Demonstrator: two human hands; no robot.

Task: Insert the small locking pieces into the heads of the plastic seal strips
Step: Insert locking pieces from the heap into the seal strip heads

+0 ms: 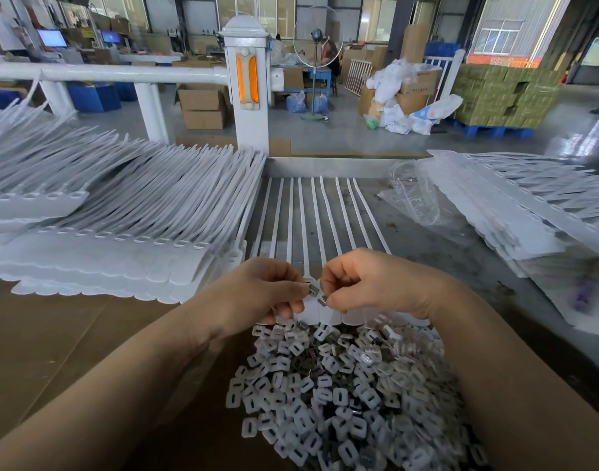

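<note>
1. The left hand (pixel 267 290) and right hand (pixel 366 283) meet over the near end of a row of white seal strips (pixel 325 215) lying flat on the grey table (pixel 444 253), tails pointing away from the person
2. Left grip: thumb and forefinger clenched on a small locking piece (pixel 313 289) with a dark metal insert, held just above the strip heads (pixel 311 312)
3. Right grip: fingertips pinched on a second small piece (pixel 322 301), touching or almost touching a head — the blur makes it hard to say which
4. A heap of loose locking pieces (pixel 342 396) lies between the forearms, right against the row of heads
5. Stacked strips (pixel 121 205) fan out on the left; another stack (pixel 529 205) sits at the right beside a crumpled clear plastic bag (pixel 413 195)
6. Brown cardboard (pixel 70 334) covers the near left part of the table
</note>
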